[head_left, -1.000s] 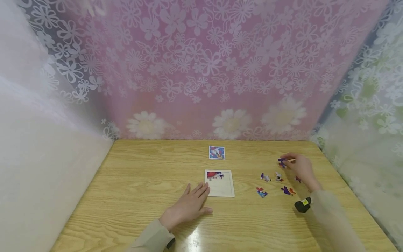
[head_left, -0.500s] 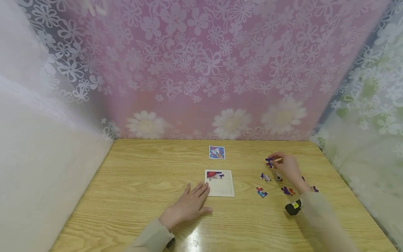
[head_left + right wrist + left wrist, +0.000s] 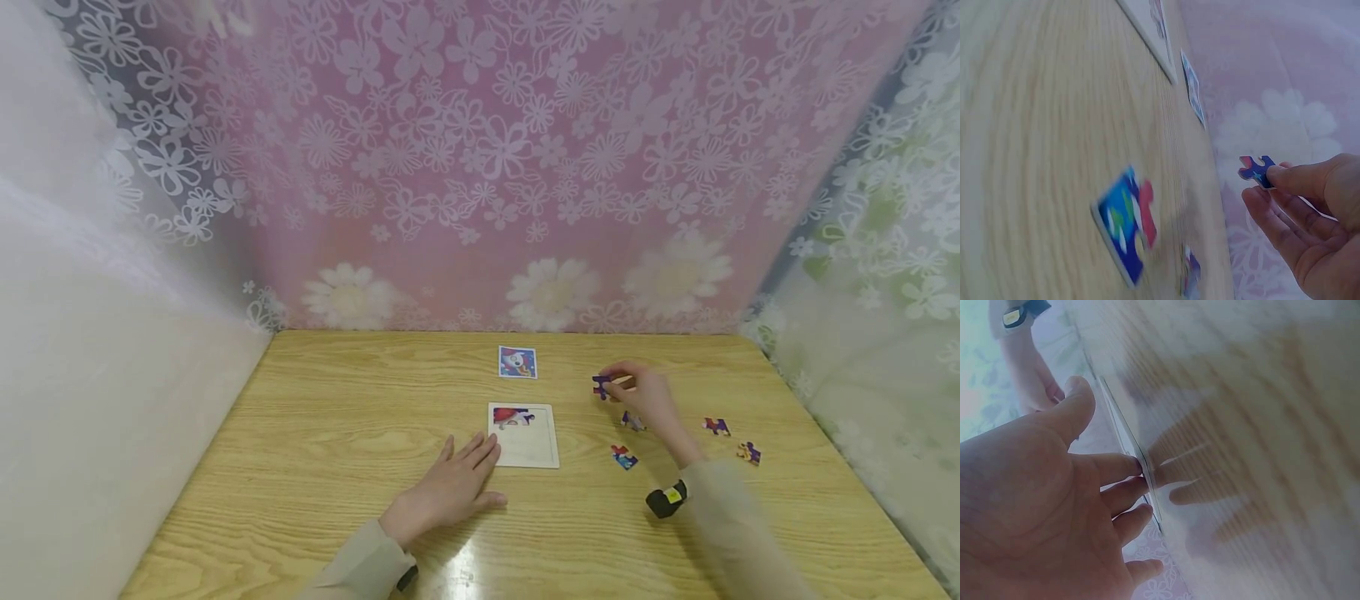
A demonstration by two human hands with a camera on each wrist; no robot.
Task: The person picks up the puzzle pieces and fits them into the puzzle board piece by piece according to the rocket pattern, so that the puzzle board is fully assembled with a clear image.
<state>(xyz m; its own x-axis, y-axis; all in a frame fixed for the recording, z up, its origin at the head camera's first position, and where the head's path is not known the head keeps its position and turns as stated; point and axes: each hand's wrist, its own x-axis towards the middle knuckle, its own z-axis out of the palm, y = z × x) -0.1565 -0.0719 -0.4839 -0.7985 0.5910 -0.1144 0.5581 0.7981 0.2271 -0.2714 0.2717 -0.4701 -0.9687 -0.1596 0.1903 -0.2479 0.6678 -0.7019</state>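
In the head view my right hand point(image 3: 648, 404) pinches a purple puzzle piece point(image 3: 601, 387) between thumb and fingers, up off the table. The right wrist view shows this piece as dark blue with a pink patch. My left hand point(image 3: 447, 487) lies with fingers straight, their tips touching the left edge of a white puzzle tray point(image 3: 528, 457). Joined pieces point(image 3: 513, 417) with a red and white picture fill the tray's upper left. In the left wrist view the left hand point(image 3: 1054, 512) has its fingertips at the tray's edge. Some loose pieces are hidden behind the right arm.
A small picture card point(image 3: 517, 362) lies behind the tray. Loose pieces are spread to the right: a red and blue one point(image 3: 624, 457), a partly covered one point(image 3: 633, 422), a purple and red one point(image 3: 716, 427) and an orange and purple one point(image 3: 749, 452). Patterned curtains surround the table.
My right hand has moved left with the purple puzzle piece, from the far right towards the tray. It uncovers loose pieces at the right. My left hand has stayed at the tray.
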